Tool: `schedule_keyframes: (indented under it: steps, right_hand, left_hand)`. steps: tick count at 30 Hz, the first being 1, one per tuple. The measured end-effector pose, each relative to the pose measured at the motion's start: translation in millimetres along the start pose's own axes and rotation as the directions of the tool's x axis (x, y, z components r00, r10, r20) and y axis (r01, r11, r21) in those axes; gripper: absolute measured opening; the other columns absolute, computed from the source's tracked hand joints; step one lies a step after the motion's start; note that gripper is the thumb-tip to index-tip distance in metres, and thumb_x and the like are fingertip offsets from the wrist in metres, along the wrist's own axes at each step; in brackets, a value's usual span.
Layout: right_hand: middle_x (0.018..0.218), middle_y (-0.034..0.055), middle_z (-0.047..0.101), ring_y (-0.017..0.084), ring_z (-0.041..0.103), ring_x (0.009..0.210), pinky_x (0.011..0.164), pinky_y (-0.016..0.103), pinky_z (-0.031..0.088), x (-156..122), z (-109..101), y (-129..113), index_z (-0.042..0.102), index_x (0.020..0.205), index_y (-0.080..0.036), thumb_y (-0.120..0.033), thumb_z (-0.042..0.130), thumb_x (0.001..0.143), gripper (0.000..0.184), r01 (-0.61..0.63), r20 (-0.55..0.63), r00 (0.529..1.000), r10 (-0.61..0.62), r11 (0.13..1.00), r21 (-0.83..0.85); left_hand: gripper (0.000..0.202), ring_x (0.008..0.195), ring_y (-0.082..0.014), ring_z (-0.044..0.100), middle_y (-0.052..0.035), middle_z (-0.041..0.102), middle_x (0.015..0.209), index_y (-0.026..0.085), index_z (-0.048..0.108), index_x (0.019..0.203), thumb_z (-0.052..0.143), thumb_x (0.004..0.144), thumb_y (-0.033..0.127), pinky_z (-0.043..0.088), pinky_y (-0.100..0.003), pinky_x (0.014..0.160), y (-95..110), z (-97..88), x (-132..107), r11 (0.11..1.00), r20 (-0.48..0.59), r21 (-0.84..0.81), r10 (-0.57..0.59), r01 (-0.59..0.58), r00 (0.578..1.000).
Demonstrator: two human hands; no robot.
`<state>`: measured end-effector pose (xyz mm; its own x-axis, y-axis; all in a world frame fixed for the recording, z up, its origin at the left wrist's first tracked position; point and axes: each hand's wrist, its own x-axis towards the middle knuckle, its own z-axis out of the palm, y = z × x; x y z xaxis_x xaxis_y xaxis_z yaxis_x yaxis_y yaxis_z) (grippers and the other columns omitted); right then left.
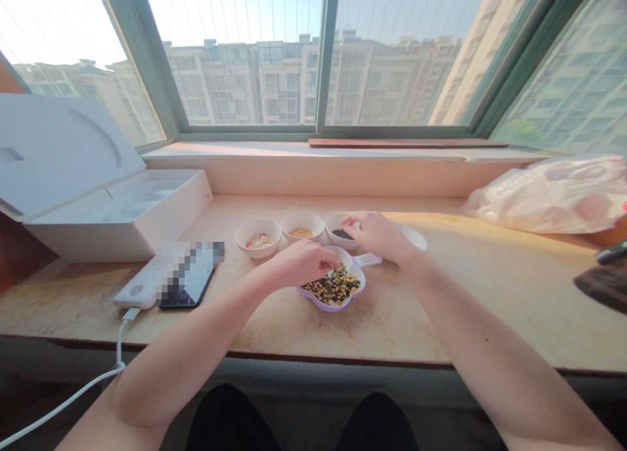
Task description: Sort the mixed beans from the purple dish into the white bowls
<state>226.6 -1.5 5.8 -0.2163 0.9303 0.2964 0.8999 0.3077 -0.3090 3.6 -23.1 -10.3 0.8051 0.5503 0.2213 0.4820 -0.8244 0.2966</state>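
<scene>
A purple-rimmed white bowl [332,307] with a short handle [367,259] holds mixed beans [337,286], tan, green and dark. My left hand [304,263] reaches over its left side, fingers bent together at the beans; small dark pieces show by the fingertips, not clear enough to name. Behind it, my right hand [376,232] dips its bent fingers into a small white bowl [332,219] of black beans [343,234]. Its fingertips look pinched, and what they hold is hidden. Two more white bowls stand left of that one, with pale flaky pieces [259,240] and yellow grains [300,232].
A white dish [414,236] lies partly behind my right wrist. At left are an open white box [169,206], a white power bank [137,287] with a cable [119,346], and a phone [196,284]. A plastic bag [553,193] and a dark object [605,281] are at right.
</scene>
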Motion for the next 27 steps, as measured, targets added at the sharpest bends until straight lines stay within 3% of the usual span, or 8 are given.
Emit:
schedule_keyframes:
  steps: [5, 8, 11, 13, 17, 23, 27]
  right_hand:
    - [0.102, 0.0078, 0.082, 0.024, 0.074, 0.088, 0.084, 0.035, 0.056, -3.3, -4.5, -8.5, 0.083, 0.103, -0.019, -0.028, 0.065, 0.09, 0.024, 0.033, -0.017, 0.999, -0.031, 0.984, 0.176]
    - [0.091, 0.0069, 0.08, 0.019, 0.069, 0.073, 0.065, 0.029, 0.052, -6.9, -6.0, -17.3, 0.082, 0.101, -0.017, -0.039, 0.067, 0.088, 0.03, 0.016, 0.097, 0.993, -0.063, 0.906, 0.423]
    - [0.069, 0.0047, 0.072, 0.013, 0.057, 0.055, 0.051, 0.025, 0.041, -8.6, -2.4, -22.2, 0.08, 0.091, -0.014, -0.057, 0.066, 0.088, 0.045, -0.043, 0.209, 0.974, -0.088, 0.833, 0.551]
    - [0.057, 0.0014, 0.063, 0.011, 0.05, 0.049, 0.048, 0.024, 0.034, -8.6, 1.6, -23.0, 0.078, 0.084, -0.014, -0.068, 0.066, 0.086, 0.055, -0.051, 0.241, 0.964, -0.11, 0.816, 0.576]
    - [0.055, -0.0003, 0.06, 0.01, 0.045, 0.048, 0.047, 0.024, 0.032, -9.2, 6.6, -25.7, 0.076, 0.082, -0.015, -0.074, 0.068, 0.081, 0.06, -0.077, 0.266, 0.956, -0.121, 0.775, 0.627]
    - [0.055, -0.0021, 0.056, 0.01, 0.045, 0.05, 0.05, 0.025, 0.034, -11.3, 7.6, -31.2, 0.076, 0.08, -0.016, -0.063, 0.074, 0.08, 0.047, -0.119, 0.305, 0.945, -0.118, 0.746, 0.655]
    - [0.068, 0.0015, 0.068, 0.012, 0.055, 0.059, 0.057, 0.025, 0.042, -9.2, 9.8, -27.2, 0.079, 0.086, -0.016, -0.051, 0.071, 0.083, 0.036, -0.067, 0.261, 0.957, -0.124, 0.783, 0.619]
  left_hand:
    - [0.025, 0.086, -0.0167, 0.073, -0.001, 0.08, 0.096, 0.025, 0.08, 0.104, 0.065, 0.09, 0.01, 0.054, -0.027, 0.082, -6.4, -1.4, 0.1, 0.991, -0.252, -0.023, -0.136, 0.134, 0.958]
    - [0.029, 0.085, -0.0153, 0.072, -0.0016, 0.079, 0.095, 0.023, 0.078, 0.11, 0.065, 0.09, 0.008, 0.055, -0.027, 0.082, -9.8, -3.1, 0.0, 0.984, -0.384, -0.079, -0.18, 0.162, 0.906]
    - [0.026, 0.085, -0.0151, 0.072, -0.0021, 0.078, 0.095, 0.023, 0.076, 0.112, 0.067, 0.091, 0.011, 0.055, -0.028, 0.084, -11.3, -3.4, 0.8, 0.982, -0.451, -0.113, -0.184, 0.149, 0.873]
    - [0.024, 0.086, -0.0156, 0.071, -0.0022, 0.078, 0.095, 0.023, 0.076, 0.112, 0.068, 0.092, 0.013, 0.055, -0.03, 0.088, -11.7, -2.6, 1.7, 0.985, -0.466, -0.104, -0.17, 0.137, 0.868]
    - [0.022, 0.091, -0.0166, 0.071, -0.0023, 0.077, 0.096, 0.023, 0.075, 0.113, 0.068, 0.094, 0.015, 0.053, -0.034, 0.093, -12.5, -1.3, 2.7, 0.993, -0.455, -0.048, -0.115, 0.105, 0.883]
    - [0.018, 0.098, -0.0195, 0.07, -0.0035, 0.075, 0.101, 0.023, 0.072, 0.114, 0.067, 0.097, 0.022, 0.053, -0.036, 0.093, -9.9, -2.7, 0.9, 0.992, -0.372, -0.007, -0.119, 0.125, 0.921]
    - [0.041, 0.094, -0.0195, 0.071, -0.0058, 0.072, 0.11, 0.021, 0.059, 0.134, 0.07, 0.094, 0.027, 0.056, -0.034, 0.084, -8.6, -0.4, 0.8, 0.973, -0.329, -0.106, -0.229, 0.205, 0.916]
